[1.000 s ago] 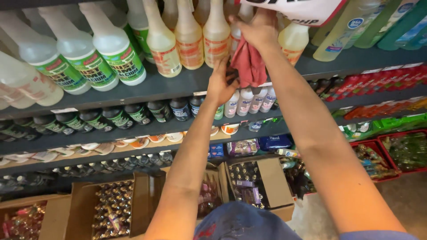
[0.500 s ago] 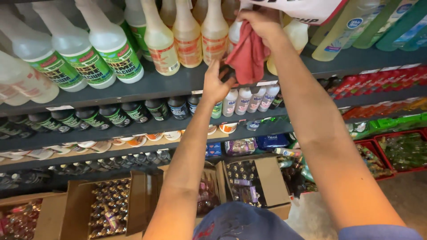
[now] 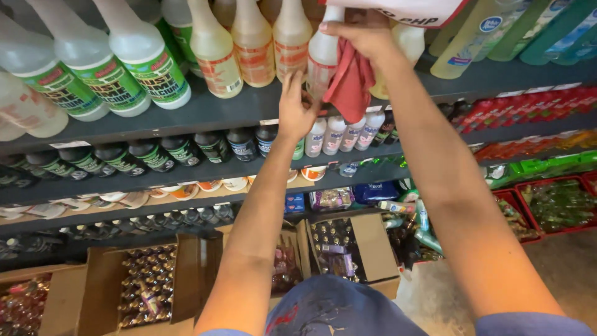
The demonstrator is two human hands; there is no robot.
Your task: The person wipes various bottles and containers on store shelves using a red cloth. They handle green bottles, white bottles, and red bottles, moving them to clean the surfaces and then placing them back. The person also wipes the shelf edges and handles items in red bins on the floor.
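Note:
My right hand (image 3: 362, 32) is raised to the top shelf and grips a red cloth (image 3: 348, 79), pressing it against a pale spray bottle (image 3: 323, 53) with an orange label. My left hand (image 3: 297, 109) is just below, its fingers cupped around the base of that same bottle at the shelf's front edge. The cloth hangs down over the bottle's right side and hides part of it. Other pale yellow bottles (image 3: 254, 46) stand in a row to the left of it.
A dark grey shelf (image 3: 205, 112) carries large clear bottles with green labels (image 3: 149, 65) at left. Lower shelves hold dark small bottles (image 3: 180, 149) and red packets (image 3: 528, 109). Open cardboard boxes (image 3: 186, 280) of small bottles sit on the floor. A white sign (image 3: 423, 11) hangs above.
The pale bottle has come forward out of the row and now stands between my hands. My left hand has risen to its base, and the cloth moved onto the bottle's side.

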